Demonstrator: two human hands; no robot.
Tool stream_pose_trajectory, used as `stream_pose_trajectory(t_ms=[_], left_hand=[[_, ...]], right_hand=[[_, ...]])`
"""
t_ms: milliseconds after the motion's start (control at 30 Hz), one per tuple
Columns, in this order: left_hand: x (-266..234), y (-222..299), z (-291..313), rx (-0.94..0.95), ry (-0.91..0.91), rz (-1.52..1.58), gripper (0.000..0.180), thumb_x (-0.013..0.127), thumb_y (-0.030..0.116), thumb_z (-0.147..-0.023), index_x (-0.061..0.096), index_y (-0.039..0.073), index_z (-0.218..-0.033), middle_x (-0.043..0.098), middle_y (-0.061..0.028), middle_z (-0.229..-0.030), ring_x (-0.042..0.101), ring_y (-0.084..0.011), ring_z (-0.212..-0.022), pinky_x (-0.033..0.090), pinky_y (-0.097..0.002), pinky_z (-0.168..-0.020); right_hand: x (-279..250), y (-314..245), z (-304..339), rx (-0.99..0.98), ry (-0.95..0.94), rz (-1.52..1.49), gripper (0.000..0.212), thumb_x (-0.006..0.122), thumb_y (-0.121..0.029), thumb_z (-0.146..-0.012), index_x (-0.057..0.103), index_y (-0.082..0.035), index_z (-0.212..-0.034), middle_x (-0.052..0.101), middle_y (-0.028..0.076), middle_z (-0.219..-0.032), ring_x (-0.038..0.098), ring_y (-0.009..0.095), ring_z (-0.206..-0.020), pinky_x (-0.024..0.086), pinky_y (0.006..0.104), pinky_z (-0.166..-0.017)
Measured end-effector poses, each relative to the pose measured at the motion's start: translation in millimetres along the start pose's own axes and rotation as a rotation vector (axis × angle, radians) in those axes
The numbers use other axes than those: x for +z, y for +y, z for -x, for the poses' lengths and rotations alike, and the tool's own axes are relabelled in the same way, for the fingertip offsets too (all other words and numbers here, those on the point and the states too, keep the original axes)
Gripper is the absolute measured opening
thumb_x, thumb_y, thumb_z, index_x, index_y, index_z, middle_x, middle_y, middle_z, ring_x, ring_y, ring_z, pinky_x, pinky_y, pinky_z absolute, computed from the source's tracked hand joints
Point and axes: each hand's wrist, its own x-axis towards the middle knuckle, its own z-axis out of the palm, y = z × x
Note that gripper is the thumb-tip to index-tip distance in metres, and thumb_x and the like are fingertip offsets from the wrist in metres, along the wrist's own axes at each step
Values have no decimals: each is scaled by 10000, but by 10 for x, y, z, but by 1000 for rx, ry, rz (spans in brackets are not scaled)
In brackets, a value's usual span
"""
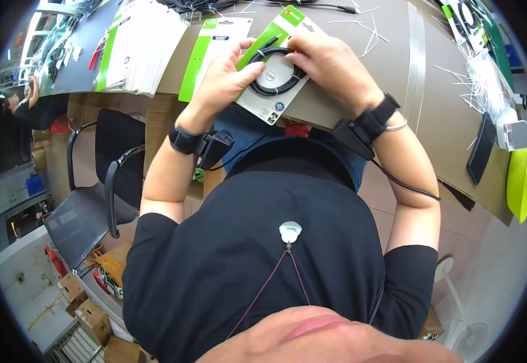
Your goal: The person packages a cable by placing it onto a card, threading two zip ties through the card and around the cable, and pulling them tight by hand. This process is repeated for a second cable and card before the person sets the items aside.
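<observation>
A coiled black cable [268, 92] lies against a green-and-white backing card [268, 110], held over the table's near edge. White ties wrap the coil at several spots. My left hand [227, 77] grips the left side of the card and coil, its thumb pressed on the cable. At the coil's upper right, my right hand [334, 65] is closed, thumb and forefinger pinching beside the cable; its other fingers are curled and partly hidden. Just left of the held card, another green-and-white card [197, 66] lies flat, partly covered by my left hand.
A stack of white cards [145, 45] sits on the table's left. Loose white ties [369, 33] are scattered at the back and right. A dark phone [482, 148] and a yellow-green tray [520, 181] lie at the right. A black chair [118, 145] stands to the left.
</observation>
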Motion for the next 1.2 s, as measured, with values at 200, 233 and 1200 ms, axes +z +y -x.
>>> stream_pose_trajectory(t_ms=[200, 233, 1200], left_hand=[[-112, -168, -32, -10, 78, 190, 413, 628, 93, -892, 462, -17, -1254, 624, -85, -1088, 585, -98, -948, 480, -226, -829], [-137, -203, -43, -20, 80, 192, 413, 628, 93, -892, 462, -17, -1254, 624, -85, -1088, 585, -98, -948, 480, -226, -829], [-157, -181, -24, 200, 173, 167, 393, 593, 46, -897, 448, -39, -1252, 599, -106, -1132, 574, -124, -990, 469, -253, -864]], right_hand=[[162, -254, 98, 334, 161, -467, 141, 659, -177, -830, 633, -67, -915, 611, 84, -907, 576, 281, -911, 458, 363, -818], [282, -332, 117, 183, 105, -280, 137, 665, -175, -826, 637, -74, -913, 609, 76, -901, 569, 277, -913, 451, 368, -829], [75, -327, 17, 204, 143, -357, 554, 720, -222, -807, 509, 28, -1255, 582, 155, -1200, 526, 235, -1164, 371, 349, -1022]])
